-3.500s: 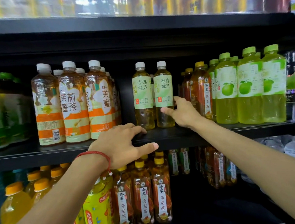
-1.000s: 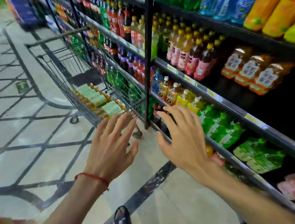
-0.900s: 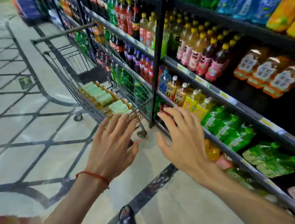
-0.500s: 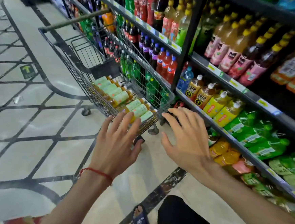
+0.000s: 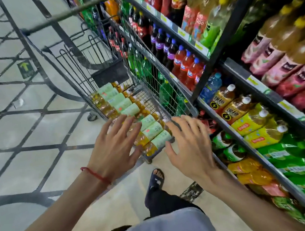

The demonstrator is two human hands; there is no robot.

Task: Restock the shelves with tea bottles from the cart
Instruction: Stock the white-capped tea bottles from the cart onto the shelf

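A wire shopping cart [image 5: 67, 63] stands in the aisle beside the shelves. Several tea bottles with pale green labels [image 5: 117, 101] lie on their sides in a row along its bottom. My left hand [image 5: 114, 145], a red string at its wrist, hovers with spread fingers over the near end of the cart, above the closest bottles. My right hand [image 5: 188, 143] is held out beside it, fingers spread, near the cart's near right corner. Neither hand holds anything.
Drink shelves [image 5: 240, 123] run along the right, packed with bottles in red, purple, yellow, green and pink. Tiled floor [image 5: 31, 143] with dark lines stretches to the left. My sandalled foot [image 5: 155, 179] stands just behind the cart.
I have turned from the tea shelf to the cart. Over the last second the cart has come closer and both open hands have reached over its near end.
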